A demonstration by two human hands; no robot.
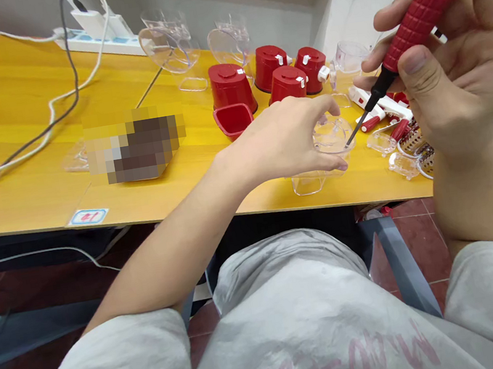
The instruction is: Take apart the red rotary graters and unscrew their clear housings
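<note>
Screwdriver (420,13) slants down-left, tip touching clear plastic container (330,137).

Bright even indoor light, soft shadows, glare on the clear plastic cup (330,137), wide-angle bending at edges

Right hand (454,77) cut off at the frame's edge; pixelated table patch (136,144) unreadable.
</note>
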